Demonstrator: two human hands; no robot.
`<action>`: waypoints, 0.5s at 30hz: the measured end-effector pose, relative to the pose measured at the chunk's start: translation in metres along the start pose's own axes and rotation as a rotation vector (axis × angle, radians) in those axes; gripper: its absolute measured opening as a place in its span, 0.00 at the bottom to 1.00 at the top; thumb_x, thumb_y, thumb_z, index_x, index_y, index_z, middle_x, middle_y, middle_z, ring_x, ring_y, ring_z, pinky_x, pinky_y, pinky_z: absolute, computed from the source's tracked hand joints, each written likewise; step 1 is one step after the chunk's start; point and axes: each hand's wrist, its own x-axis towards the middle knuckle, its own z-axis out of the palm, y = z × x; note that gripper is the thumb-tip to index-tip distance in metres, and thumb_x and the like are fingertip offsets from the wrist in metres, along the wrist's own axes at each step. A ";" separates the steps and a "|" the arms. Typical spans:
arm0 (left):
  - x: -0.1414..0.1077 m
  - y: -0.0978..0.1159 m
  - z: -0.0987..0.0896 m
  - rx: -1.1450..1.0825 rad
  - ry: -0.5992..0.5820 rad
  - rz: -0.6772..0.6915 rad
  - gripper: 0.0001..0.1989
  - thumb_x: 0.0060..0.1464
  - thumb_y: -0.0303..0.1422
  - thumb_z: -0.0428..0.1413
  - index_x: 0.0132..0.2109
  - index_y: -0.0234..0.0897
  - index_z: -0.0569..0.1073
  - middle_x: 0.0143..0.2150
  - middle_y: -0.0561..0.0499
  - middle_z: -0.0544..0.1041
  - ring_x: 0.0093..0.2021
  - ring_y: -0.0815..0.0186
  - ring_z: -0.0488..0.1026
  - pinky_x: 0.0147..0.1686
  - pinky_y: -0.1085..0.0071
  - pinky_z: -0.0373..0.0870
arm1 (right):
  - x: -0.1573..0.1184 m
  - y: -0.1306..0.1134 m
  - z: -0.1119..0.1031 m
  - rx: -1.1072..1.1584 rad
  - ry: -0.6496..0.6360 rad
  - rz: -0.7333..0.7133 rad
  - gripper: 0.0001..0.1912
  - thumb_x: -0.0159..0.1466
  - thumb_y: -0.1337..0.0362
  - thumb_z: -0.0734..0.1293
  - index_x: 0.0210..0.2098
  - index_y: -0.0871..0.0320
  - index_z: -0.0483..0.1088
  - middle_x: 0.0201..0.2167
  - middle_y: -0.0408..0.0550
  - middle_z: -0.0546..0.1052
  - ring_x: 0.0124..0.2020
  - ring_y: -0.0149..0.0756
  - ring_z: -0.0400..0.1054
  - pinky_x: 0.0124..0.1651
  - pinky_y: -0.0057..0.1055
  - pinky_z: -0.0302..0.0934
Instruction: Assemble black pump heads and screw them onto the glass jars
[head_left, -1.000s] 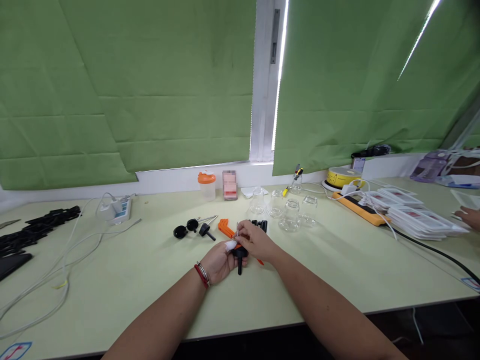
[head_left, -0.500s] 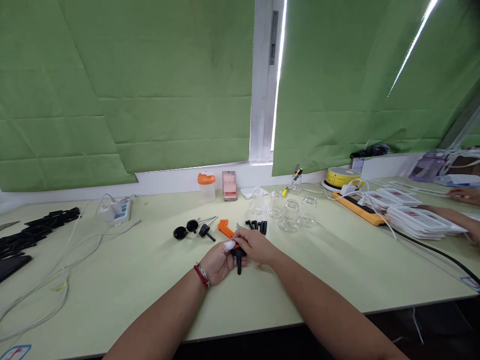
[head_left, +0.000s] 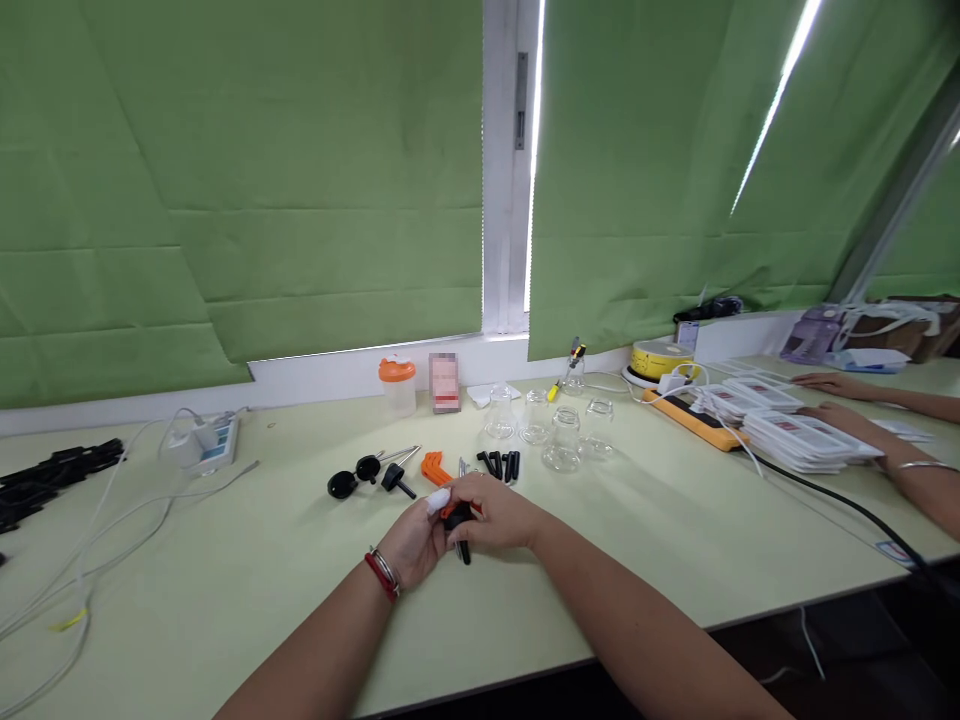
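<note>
1. The left hand (head_left: 418, 548) is curled round the part (head_left: 456, 516), black and orange, gripping it over the surface (head_left: 300, 580), in front of the person.
2. The right hand (head_left: 496, 508) grips the same part from its right side, thumb against it.
3. The part's black stem (head_left: 466, 552) marks its long axis, pointing toward the person, veering slightly right; its tilt is hard to tell.
4. Beyond lies a knob (head_left: 393, 477), stem aimed right and nearer.

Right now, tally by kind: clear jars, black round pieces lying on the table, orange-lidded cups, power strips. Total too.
Clear jars: 5, one holding tools
Black round pieces on the table: 3
Orange-lidded cup: 1
Power strips: 2
Total: 11
</note>
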 end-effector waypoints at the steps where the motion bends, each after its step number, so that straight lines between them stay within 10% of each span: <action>1: -0.001 0.001 0.000 0.039 -0.013 0.010 0.13 0.57 0.37 0.52 0.44 0.34 0.73 0.39 0.44 0.76 0.36 0.65 0.72 0.34 0.72 0.70 | 0.001 0.000 0.000 -0.010 -0.005 -0.035 0.15 0.54 0.57 0.72 0.38 0.56 0.71 0.42 0.47 0.74 0.46 0.40 0.66 0.51 0.35 0.55; 15: -0.008 0.014 0.002 0.557 -0.007 0.031 0.14 0.49 0.36 0.58 0.44 0.36 0.73 0.27 0.53 0.71 0.23 0.70 0.64 0.23 0.74 0.63 | -0.001 0.010 -0.001 -0.024 0.088 -0.030 0.25 0.50 0.51 0.73 0.47 0.49 0.72 0.61 0.47 0.62 0.63 0.45 0.50 0.62 0.42 0.43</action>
